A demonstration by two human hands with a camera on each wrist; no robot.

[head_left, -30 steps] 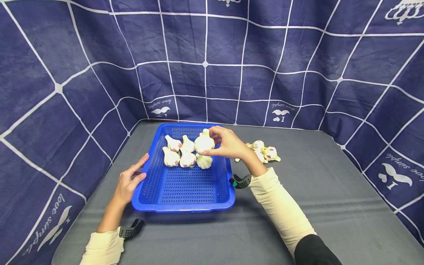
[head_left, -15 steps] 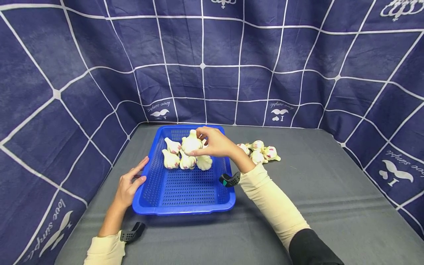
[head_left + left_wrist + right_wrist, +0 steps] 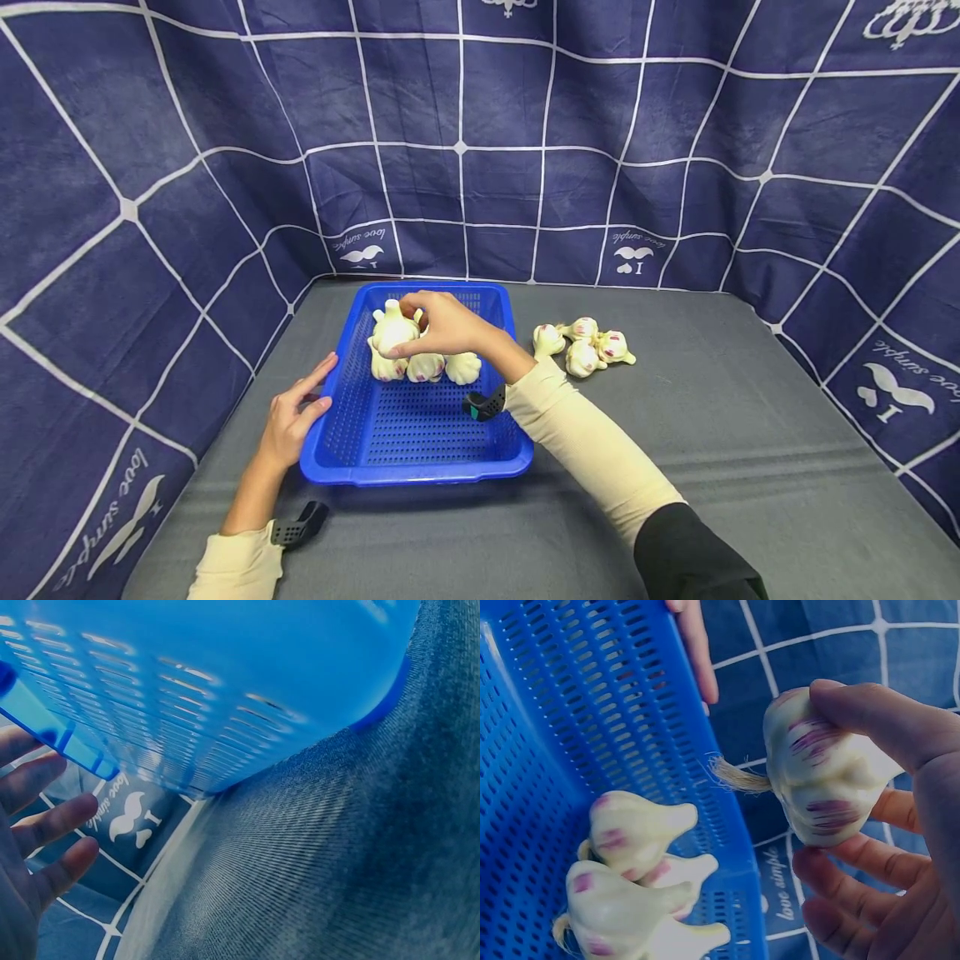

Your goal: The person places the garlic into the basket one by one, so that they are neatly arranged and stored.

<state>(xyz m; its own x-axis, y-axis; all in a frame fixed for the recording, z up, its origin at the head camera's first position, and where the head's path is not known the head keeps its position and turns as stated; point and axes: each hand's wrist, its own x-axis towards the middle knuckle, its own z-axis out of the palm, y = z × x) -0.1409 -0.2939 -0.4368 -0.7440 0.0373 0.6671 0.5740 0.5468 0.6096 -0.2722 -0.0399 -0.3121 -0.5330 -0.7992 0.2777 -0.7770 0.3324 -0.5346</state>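
A white garlic bulb (image 3: 821, 769) with purple streaks and a tuft of roots is pinched between the thumb and fingers of my right hand (image 3: 446, 323). In the head view that hand hovers over the back left of the blue plastic basket (image 3: 408, 475). Several other garlic bulbs (image 3: 462, 367) lie inside the basket, partly hidden by the hand and the held bulb. My left hand (image 3: 288, 421) touches the basket's left rim; its fingers look extended and spread in the left wrist view, beside the slotted wall (image 3: 187, 697).
Right of the basket, several more garlic bulbs (image 3: 583, 358) lie grouped on the grey tabletop (image 3: 720, 400). A dark blue curtain (image 3: 585, 108) with white lines hangs behind and along both sides.
My right hand has carried the garlic bulb leftward across the basket, from above the right end of the bulbs to the left end. The left hand stays at the rim.
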